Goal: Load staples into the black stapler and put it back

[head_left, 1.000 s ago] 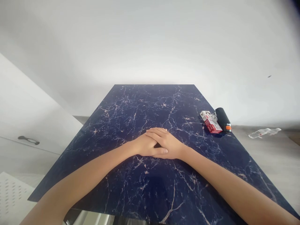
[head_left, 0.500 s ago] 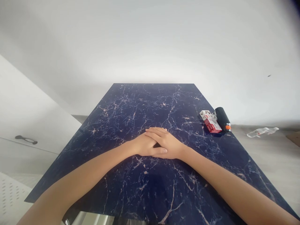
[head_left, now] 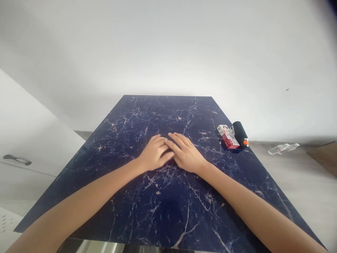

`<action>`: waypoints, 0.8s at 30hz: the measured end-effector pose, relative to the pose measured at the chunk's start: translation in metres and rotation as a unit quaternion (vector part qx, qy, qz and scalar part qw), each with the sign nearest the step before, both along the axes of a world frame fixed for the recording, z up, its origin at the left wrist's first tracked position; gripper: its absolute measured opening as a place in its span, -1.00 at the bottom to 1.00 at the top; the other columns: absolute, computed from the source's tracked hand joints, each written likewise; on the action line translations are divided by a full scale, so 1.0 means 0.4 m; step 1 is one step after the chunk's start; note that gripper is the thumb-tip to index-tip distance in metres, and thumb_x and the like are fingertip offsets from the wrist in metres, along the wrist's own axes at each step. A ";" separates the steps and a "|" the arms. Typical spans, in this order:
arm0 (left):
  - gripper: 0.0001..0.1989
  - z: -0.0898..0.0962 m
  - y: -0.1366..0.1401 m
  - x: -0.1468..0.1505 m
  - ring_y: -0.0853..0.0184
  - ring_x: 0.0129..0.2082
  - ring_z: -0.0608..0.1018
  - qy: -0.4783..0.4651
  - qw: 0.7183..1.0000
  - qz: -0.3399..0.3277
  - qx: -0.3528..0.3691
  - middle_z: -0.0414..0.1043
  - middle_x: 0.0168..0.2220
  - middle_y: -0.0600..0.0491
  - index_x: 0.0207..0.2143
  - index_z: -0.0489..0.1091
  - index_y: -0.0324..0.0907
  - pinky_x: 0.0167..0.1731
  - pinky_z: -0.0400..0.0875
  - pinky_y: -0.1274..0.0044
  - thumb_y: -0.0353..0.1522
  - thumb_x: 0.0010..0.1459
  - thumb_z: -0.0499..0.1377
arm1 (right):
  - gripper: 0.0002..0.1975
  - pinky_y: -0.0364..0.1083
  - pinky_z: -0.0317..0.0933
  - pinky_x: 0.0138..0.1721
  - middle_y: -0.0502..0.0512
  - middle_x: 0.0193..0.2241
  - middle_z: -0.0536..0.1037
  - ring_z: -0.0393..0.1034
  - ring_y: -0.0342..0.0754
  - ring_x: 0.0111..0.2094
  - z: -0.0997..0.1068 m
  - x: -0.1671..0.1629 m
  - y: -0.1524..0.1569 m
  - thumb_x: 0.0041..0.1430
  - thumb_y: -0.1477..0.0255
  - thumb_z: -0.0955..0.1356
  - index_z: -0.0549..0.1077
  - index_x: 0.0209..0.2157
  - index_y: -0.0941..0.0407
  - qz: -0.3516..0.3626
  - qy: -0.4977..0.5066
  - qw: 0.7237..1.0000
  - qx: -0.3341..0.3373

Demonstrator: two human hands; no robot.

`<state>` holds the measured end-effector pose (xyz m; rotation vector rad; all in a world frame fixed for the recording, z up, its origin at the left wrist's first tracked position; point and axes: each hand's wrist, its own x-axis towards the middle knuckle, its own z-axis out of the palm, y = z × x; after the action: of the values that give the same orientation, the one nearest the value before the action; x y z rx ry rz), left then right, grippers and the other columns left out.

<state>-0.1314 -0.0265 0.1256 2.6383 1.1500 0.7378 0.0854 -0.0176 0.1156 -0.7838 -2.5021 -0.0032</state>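
Both hands are over the middle of the dark blue marbled tabletop (head_left: 168,203). My left hand (head_left: 155,153) is palm down with its fingers stretched forward and its thumb reaching right. Beside it, my right hand (head_left: 188,153) is also palm down, fingers spread and pointing forward and left. Their fingertips meet or slightly overlap at the middle. Neither hand holds anything. My right thumb is hidden from view. The nearest objects are a red and white box (head_left: 229,137) and a black cylinder (head_left: 240,134) with an orange patch, side by side at the table's right edge.
A pale wall (head_left: 168,52) rises behind the table's far edge. On the floor to the right lie clear plastic bottles (head_left: 283,148), with a brown object (head_left: 323,158) farther right. A white cabinet with a dark handle (head_left: 17,160) stands at the left.
My right hand was lying over my left with fingers crossed on it. The hands have slid apart, fingers now stretched forward. The view has shifted slightly to the right.
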 end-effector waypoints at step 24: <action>-0.47 -0.002 0.032 -0.509 0.16 0.17 0.49 -0.049 0.938 0.342 0.028 0.41 0.25 -0.03 0.26 0.36 -0.16 0.21 0.36 0.33 -0.14 0.40 -0.07 | -0.57 0.12 0.40 -0.17 0.46 -0.19 0.62 0.56 0.26 -0.22 0.055 -0.110 0.145 0.30 0.19 0.27 0.47 -0.01 0.24 -0.358 0.086 0.903 -0.223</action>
<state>-0.3349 -0.0139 0.1250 2.1781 2.0660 0.9961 0.0415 0.0405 0.1376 -1.7671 -1.9289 0.3747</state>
